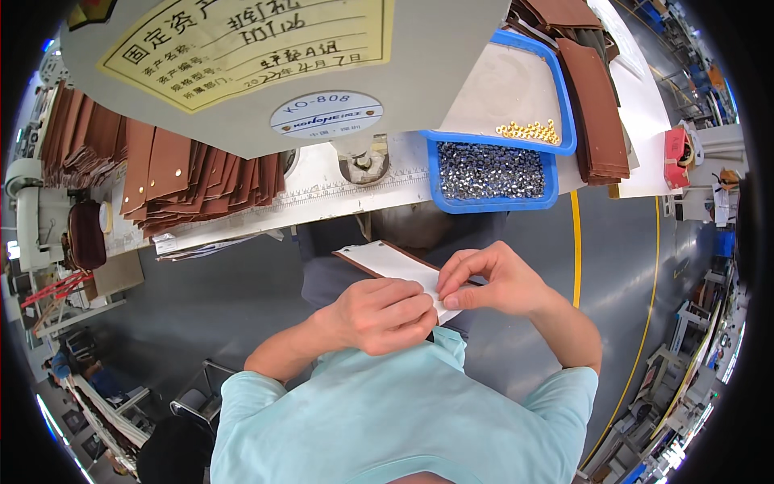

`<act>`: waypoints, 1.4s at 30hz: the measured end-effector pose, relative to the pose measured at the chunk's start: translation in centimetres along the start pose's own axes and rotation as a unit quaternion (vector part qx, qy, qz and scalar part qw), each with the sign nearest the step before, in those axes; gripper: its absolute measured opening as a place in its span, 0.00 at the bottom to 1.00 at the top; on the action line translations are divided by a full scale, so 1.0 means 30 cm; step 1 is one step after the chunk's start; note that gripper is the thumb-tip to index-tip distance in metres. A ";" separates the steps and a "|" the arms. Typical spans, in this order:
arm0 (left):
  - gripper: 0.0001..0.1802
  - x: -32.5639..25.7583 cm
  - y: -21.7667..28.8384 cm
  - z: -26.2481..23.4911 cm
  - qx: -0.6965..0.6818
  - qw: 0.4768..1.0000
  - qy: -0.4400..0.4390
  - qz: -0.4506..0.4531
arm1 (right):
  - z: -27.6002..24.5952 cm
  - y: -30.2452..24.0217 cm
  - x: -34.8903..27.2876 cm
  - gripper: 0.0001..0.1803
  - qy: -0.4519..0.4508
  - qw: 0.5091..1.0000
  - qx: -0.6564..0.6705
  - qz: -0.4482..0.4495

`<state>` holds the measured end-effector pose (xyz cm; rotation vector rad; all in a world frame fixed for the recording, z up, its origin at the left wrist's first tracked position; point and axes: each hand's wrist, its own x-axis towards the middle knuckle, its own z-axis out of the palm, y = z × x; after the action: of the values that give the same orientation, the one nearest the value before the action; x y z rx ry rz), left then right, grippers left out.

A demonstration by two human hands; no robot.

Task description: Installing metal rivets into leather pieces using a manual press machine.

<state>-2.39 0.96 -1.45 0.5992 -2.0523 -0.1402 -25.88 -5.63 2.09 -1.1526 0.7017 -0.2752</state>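
A flat brown leather-like piece with a white face lies slanted over my lap, below the table's front edge. Two small dark round fasteners show near its far left corner. My left hand is closed on its near end, fingers curled over the edge. From the other side my right hand pinches the same end, thumb and fingertips close to the left fingers. Whether something small sits between the fingertips is hidden.
A grey machine with a yellow label overhangs the table. Stacked brown pieces lie left, more right. One blue tray holds gold fasteners; another blue tray holds silvery ones. A red box stands far right.
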 end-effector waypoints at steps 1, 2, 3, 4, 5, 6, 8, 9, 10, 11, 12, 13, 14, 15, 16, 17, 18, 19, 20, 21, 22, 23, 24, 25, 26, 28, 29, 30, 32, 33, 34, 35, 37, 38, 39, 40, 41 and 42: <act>0.11 -0.002 0.001 0.000 0.001 1.000 0.000 0.000 | 0.001 -0.002 0.005 0.06 -0.007 0.999 0.021 0.023; 0.10 -0.006 0.003 0.002 -0.001 1.000 0.000 0.003 | 0.000 -0.005 0.008 0.06 -0.014 0.998 0.042 0.046; 0.10 -0.009 0.005 0.002 -0.003 1.000 0.000 0.005 | -0.001 -0.010 0.010 0.06 -0.015 0.998 0.041 0.046; 0.10 -0.012 0.007 0.003 -0.003 1.000 0.000 0.005 | -0.002 -0.016 0.012 0.06 -0.013 0.992 0.067 0.106; 0.10 -0.014 0.010 0.003 -0.002 1.000 0.003 0.005 | -0.002 -0.020 0.013 0.06 -0.012 0.982 0.092 0.165; 0.09 -0.015 0.012 0.003 -0.001 1.000 0.005 0.004 | 0.000 -0.021 0.013 0.06 -0.012 0.982 0.092 0.166; 0.09 -0.016 0.014 0.001 -0.004 1.000 0.001 0.000 | 0.004 -0.021 0.014 0.06 -0.012 0.976 0.108 0.186; 0.09 -0.017 0.015 0.001 -0.007 1.000 -0.003 -0.004 | 0.008 -0.015 0.014 0.06 -0.013 0.976 0.108 0.186; 0.09 -0.019 0.014 0.001 -0.007 1.000 -0.002 -0.004 | 0.012 -0.007 0.013 0.06 -0.006 0.988 0.068 0.139; 0.09 -0.021 0.014 0.001 -0.006 1.000 -0.002 -0.003 | 0.018 -0.001 0.011 0.06 0.000 0.996 0.027 0.090; 0.09 -0.023 0.013 0.002 -0.005 1.000 -0.003 -0.003 | 0.024 0.001 0.006 0.06 0.000 0.996 0.027 0.091; 0.09 -0.026 0.012 0.003 -0.005 1.000 -0.002 -0.003 | 0.031 0.002 0.000 0.06 0.017 0.998 -0.043 0.037; 0.09 -0.028 0.010 0.004 -0.005 1.000 -0.003 -0.004 | 0.037 0.002 -0.005 0.07 0.035 0.993 -0.112 -0.017; 0.09 -0.029 0.008 0.004 -0.006 1.000 -0.003 -0.005 | 0.044 -0.002 -0.009 0.07 0.035 0.993 -0.112 -0.017; 0.09 -0.027 0.007 0.004 -0.006 1.000 -0.002 -0.004 | 0.051 -0.009 -0.013 0.06 0.049 0.974 -0.208 -0.080; 0.09 -0.026 0.006 0.003 -0.010 1.000 -0.008 -0.010 | 0.059 -0.016 -0.018 0.06 0.063 0.941 -0.301 -0.141; 0.09 -0.025 0.005 0.002 -0.013 1.000 -0.014 -0.015 | 0.068 -0.021 -0.022 0.06 0.065 0.941 -0.302 -0.141; 0.09 -0.026 0.004 0.003 -0.015 1.000 -0.014 -0.011 | 0.076 -0.027 -0.025 0.05 0.075 0.925 -0.339 -0.154; 0.10 -0.029 0.005 0.004 -0.020 0.999 -0.022 -0.019 | 0.082 -0.030 -0.028 0.05 0.085 0.908 -0.376 -0.167; 0.11 -0.032 0.006 0.004 -0.024 0.999 -0.030 -0.026 | 0.086 -0.026 -0.029 0.05 0.089 0.906 -0.378 -0.168; 0.11 -0.033 0.005 0.004 -0.026 0.999 -0.030 -0.021 | 0.087 -0.018 -0.028 0.05 0.084 0.895 -0.399 -0.179; 0.11 -0.035 0.004 0.004 -0.038 0.998 -0.033 -0.040 | 0.087 -0.012 -0.028 0.05 0.079 0.884 -0.420 -0.191; 0.11 -0.036 0.003 0.003 -0.051 0.996 -0.037 -0.058 | 0.085 -0.009 -0.028 0.05 0.083 0.882 -0.422 -0.192; 0.11 -0.037 0.002 -0.002 -0.052 0.997 -0.037 -0.054 | 0.083 -0.007 -0.029 0.04 0.083 0.888 -0.412 -0.188; 0.12 -0.039 0.000 -0.007 -0.062 0.995 -0.051 -0.064 | 0.081 -0.003 -0.029 0.05 0.083 0.894 -0.401 -0.184; 0.13 -0.039 0.004 -0.009 -0.073 0.993 -0.063 -0.066 | 0.082 0.005 -0.038 0.05 0.080 0.895 -0.402 -0.178; 0.13 -0.039 0.009 -0.006 -0.076 0.992 -0.060 -0.076 | 0.084 0.006 -0.045 0.05 0.075 0.897 -0.401 -0.171; 0.14 -0.040 0.014 -0.003 -0.079 0.992 -0.056 -0.086 | 0.088 0.007 -0.051 0.05 0.080 0.894 -0.407 -0.172; 0.15 -0.045 0.020 0.001 -0.075 0.992 -0.054 -0.091 | 0.086 0.009 -0.049 0.09 0.077 0.890 -0.401 -0.202; 0.15 -0.046 0.022 0.002 -0.078 0.989 -0.055 -0.110 | 0.081 0.003 -0.049 0.09 0.081 0.888 -0.404 -0.203; 0.15 -0.046 0.024 0.003 -0.081 0.987 -0.057 -0.130 | 0.077 -0.003 -0.051 0.11 0.071 0.881 -0.414 -0.217; 0.15 -0.044 0.025 0.002 -0.082 0.987 -0.055 -0.125 | 0.073 -0.008 -0.051 0.14 0.060 0.873 -0.425 -0.231; 0.15 -0.033 0.029 -0.001 -0.077 0.987 -0.059 -0.132 | 0.070 0.026 -0.050 0.15 0.074 0.865 -0.431 -0.246; 0.15 -0.028 0.031 -0.001 -0.077 0.987 -0.057 -0.128 | 0.069 0.043 -0.050 0.17 0.085 0.858 -0.434 -0.261; 0.13 -0.023 0.031 0.000 -0.068 0.987 -0.062 -0.135 | 0.067 0.047 -0.050 0.17 0.087 0.856 -0.437 -0.262; 0.11 -0.021 0.031 0.000 -0.060 0.986 -0.067 -0.142 | 0.067 0.049 -0.051 0.16 0.089 0.855 -0.436 -0.268; 0.11 -0.023 0.028 0.003 -0.061 0.986 -0.066 -0.138 | 0.065 0.047 -0.051 0.16 0.090 0.853 -0.435 -0.274; 0.10 -0.027 0.022 0.008 -0.060 0.987 -0.067 -0.136 | 0.061 0.041 -0.051 0.16 0.093 0.851 -0.438 -0.276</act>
<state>-2.48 1.87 -2.01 0.8098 -2.0646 -0.4721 -26.07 -2.95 1.94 -2.2387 0.6603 -0.5893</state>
